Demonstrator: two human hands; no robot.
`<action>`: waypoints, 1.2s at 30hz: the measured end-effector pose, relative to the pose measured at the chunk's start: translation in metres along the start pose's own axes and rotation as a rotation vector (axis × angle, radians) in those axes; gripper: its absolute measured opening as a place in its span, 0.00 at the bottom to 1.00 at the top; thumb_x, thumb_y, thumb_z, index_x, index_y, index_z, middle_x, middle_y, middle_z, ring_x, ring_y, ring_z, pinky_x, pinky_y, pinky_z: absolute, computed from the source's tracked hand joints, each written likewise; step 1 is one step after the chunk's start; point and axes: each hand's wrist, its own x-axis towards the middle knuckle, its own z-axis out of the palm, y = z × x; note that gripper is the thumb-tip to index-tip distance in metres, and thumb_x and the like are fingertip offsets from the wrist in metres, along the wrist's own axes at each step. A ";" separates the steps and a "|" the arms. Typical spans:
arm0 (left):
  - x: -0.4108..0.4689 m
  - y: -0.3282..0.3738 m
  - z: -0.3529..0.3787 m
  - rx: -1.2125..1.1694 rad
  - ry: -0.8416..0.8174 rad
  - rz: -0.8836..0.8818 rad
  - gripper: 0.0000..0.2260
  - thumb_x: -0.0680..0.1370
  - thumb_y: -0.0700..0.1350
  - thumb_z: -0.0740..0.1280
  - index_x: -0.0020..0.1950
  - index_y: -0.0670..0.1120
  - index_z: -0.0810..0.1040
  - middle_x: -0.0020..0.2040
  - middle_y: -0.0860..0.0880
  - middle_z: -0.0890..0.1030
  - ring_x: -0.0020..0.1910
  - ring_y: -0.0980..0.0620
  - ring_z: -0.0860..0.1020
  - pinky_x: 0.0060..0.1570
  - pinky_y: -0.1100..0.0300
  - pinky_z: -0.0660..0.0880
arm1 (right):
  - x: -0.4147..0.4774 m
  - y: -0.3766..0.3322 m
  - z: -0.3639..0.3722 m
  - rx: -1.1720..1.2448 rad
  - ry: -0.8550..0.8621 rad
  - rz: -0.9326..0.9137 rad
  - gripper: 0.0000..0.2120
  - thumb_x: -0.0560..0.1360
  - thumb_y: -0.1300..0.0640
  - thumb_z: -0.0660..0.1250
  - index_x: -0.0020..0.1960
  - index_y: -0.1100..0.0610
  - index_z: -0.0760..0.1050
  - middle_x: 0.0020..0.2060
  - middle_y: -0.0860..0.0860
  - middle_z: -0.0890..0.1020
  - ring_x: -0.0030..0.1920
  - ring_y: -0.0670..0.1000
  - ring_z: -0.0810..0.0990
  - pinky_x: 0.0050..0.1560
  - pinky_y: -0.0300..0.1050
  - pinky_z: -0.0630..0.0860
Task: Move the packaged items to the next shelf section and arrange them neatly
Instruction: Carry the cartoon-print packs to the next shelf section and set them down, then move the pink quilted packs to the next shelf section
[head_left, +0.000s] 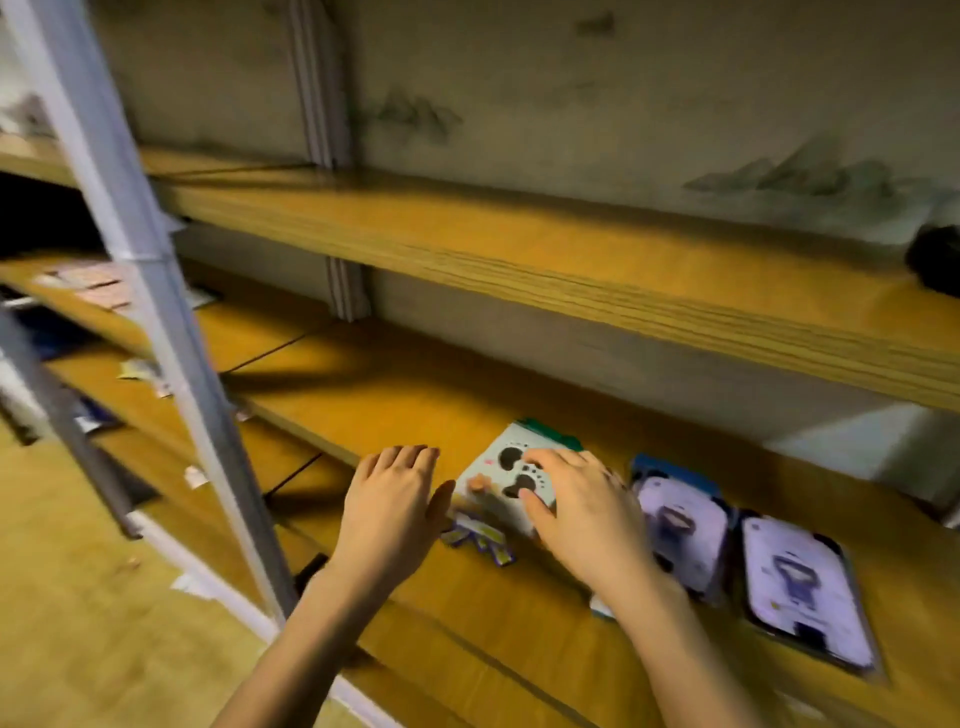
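Head view, left to right: a grey metal upright (156, 322) crosses the wooden shelf (395, 395). Your left hand (395, 504) lies flat on the shelf board, fingers spread and holding nothing, just beside a pale green panda-print package (498, 478). Your right hand (582, 512) rests on top of that package, fingers spread and pressing on its face. Two purple-faced packages, (680, 530) and (805, 592), lie flat side by side further right on the same shelf.

Dim yellowish light, heavy motion blur
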 end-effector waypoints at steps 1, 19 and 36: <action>-0.003 -0.015 -0.006 0.007 0.016 -0.026 0.21 0.78 0.54 0.57 0.69 0.46 0.67 0.67 0.47 0.73 0.67 0.47 0.70 0.65 0.53 0.65 | 0.007 -0.015 0.006 0.016 -0.014 -0.040 0.19 0.78 0.47 0.57 0.68 0.47 0.65 0.66 0.46 0.72 0.66 0.48 0.69 0.64 0.44 0.67; -0.043 -0.328 -0.088 0.116 0.134 -0.328 0.17 0.77 0.53 0.60 0.60 0.46 0.75 0.55 0.46 0.81 0.57 0.45 0.77 0.52 0.51 0.74 | 0.119 -0.305 0.130 0.142 -0.119 -0.302 0.18 0.78 0.49 0.58 0.67 0.48 0.66 0.63 0.46 0.73 0.64 0.48 0.69 0.63 0.46 0.68; -0.007 -0.544 -0.113 0.104 0.157 -0.412 0.15 0.77 0.51 0.61 0.60 0.47 0.74 0.57 0.48 0.80 0.56 0.48 0.77 0.51 0.56 0.74 | 0.258 -0.481 0.234 0.207 -0.169 -0.364 0.18 0.78 0.48 0.59 0.67 0.47 0.66 0.62 0.47 0.75 0.62 0.47 0.72 0.56 0.42 0.71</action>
